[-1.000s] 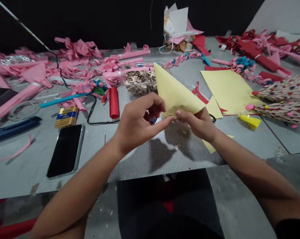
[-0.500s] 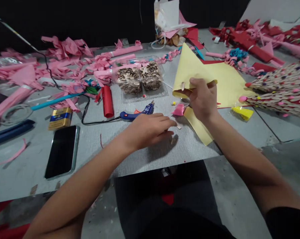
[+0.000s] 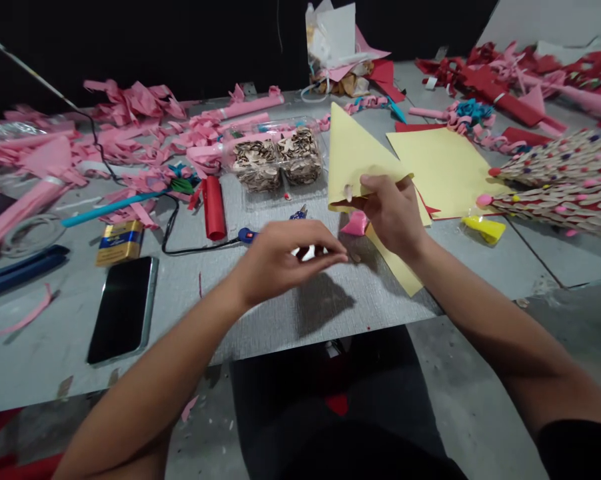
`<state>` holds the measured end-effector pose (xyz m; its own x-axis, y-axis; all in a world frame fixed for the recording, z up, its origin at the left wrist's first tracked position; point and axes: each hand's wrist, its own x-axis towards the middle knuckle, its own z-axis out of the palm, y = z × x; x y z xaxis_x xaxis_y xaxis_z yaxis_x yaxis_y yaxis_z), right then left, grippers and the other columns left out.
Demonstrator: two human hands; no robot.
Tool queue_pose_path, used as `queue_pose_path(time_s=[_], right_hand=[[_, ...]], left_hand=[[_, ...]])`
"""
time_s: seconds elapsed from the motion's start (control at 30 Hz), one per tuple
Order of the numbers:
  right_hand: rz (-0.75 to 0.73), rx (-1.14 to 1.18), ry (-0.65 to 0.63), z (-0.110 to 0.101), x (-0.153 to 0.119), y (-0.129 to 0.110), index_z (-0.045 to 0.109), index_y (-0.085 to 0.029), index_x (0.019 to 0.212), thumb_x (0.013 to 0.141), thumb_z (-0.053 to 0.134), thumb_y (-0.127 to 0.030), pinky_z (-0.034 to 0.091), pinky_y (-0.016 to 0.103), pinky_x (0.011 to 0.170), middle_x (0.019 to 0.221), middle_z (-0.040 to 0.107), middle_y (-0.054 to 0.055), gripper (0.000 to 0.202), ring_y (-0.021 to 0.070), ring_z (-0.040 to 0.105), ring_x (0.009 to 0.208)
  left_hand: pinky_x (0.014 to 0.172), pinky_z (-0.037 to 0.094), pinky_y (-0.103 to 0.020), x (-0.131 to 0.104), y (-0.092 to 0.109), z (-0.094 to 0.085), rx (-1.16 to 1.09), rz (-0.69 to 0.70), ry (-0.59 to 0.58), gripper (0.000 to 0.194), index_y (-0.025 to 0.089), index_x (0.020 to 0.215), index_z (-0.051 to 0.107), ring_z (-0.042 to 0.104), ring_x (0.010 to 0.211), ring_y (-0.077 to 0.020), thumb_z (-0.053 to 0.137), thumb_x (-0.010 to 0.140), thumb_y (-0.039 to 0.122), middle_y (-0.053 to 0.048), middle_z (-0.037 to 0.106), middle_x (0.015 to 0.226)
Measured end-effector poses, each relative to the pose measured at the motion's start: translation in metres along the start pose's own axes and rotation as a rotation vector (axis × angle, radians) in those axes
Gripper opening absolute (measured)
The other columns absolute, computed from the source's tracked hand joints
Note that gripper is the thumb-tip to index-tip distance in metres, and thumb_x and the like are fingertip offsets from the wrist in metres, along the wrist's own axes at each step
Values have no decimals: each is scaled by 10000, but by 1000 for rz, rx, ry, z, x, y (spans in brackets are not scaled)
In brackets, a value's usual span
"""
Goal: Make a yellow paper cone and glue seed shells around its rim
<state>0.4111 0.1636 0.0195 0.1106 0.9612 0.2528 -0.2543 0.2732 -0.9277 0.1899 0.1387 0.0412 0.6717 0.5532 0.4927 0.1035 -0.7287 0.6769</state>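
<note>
Cone (image 3: 363, 143), yellow paper, apex up, raised above the surface (image 3: 263, 327); open rim toward the wearer. Right hand (image 3: 393, 210): fingers clasping the cone at its rim, thumb outside, other fingertips hidden. Chip (image 3: 348, 193), single, pale, on the cone's outer wall near the rim, just beside that thumb. Left hand (image 3: 293, 260): empty or loaded, cannot tell; thumb and forefinger nearly meeting, low over the surface, apart from the cone. Glue gun (image 3: 245, 235), blue, partly hidden behind the left hand. Chips (image 3: 300, 157), many, in a clear tub (image 3: 279, 165) beyond. Handling notes, by judgement: a light, even hold should spare the thin wall from denting; thumb best clear of the chip, lest it shift; any pressing wants backing from inside; nozzle possibly hot, so the left hand does well to pass wide of it.
</note>
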Motion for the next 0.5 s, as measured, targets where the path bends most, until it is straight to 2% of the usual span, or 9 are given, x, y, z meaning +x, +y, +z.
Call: queue_pose_path(time_s=[0.07,0.13,0.23,0.33,0.5], right_hand=[[20,-19,-55,2,-4,2,685,-277,914,851,901,-552,728,444,875,908,723,28,355,251,767,881],[35,-61,-104,3,-8,4,726,-282,957,865,889,-556,724,409,861,950,763,29,332,244,789,907],[40,-106,-143,2,-14,7,762,-291,1000,878,881,-580,721,391,878,975,801,26,335,248,810,959],[35,-93,-163,-1,-17,9,789,-284,1066,877,886,-527,721,408,944,989,822,17,323,256,822,1017],[51,-58,-183,-3,-19,10,782,-278,1046,885,904,-468,715,439,1016,995,834,9,277,271,836,1101]], left_hand=[[600,518,-273,2,6,-7,38,-58,210,45,253,985,861,706,681,-129,902,992,268,-4,850,895],[570,506,-287,2,9,-11,94,-119,300,71,269,949,867,686,638,-129,915,984,309,-3,857,885],[550,495,-297,3,8,-13,146,-146,297,135,277,925,867,656,605,-129,898,1001,385,-4,849,847],[554,494,-296,2,4,-12,174,-138,282,176,271,913,855,629,597,-126,900,998,418,-1,832,816],[588,506,-306,1,4,-12,239,-118,291,236,283,928,833,652,630,-134,833,1050,485,-9,835,864]])
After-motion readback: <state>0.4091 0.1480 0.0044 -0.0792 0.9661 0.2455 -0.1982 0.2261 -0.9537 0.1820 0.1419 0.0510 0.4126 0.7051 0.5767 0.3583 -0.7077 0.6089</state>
